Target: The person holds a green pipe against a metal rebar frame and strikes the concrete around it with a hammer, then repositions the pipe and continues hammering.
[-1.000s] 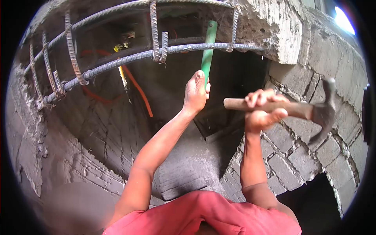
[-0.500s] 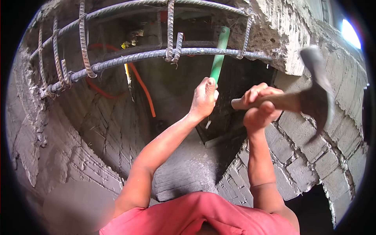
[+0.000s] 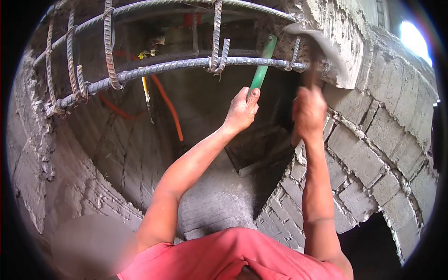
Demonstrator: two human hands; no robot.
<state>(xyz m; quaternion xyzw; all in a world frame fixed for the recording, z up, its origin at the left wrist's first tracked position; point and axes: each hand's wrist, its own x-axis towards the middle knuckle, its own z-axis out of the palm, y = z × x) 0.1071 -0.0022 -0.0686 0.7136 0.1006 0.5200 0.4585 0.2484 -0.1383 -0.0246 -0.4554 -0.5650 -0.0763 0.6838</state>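
Note:
My left hand [image 3: 242, 110] is closed round the lower part of a long green bar [image 3: 262, 70], which has a small dark hole near its top. The bar leans up to the right and passes behind the lower horizontal rebar [image 3: 163, 66]. My right hand [image 3: 310, 112] grips the wooden handle of a claw hammer [image 3: 322, 44], its head raised and blurred by motion near the broken concrete. The hammer stands upright to the right of the bar, apart from it in this view. My left hand hides the bar's lower end.
Rebar stirrups [image 3: 108, 46] cross the opening above. An orange conduit [image 3: 169, 105] and a yellow one [image 3: 145, 88] hang behind. Rough concrete [image 3: 343, 42] edges the upper right, with a block wall [image 3: 359, 158] below it. A dusty floor [image 3: 212, 200] lies beneath.
My right hand has turned the hammer from lying sideways to upright, its head now up and left by the concrete. My left hand stays on the green bar, almost in place.

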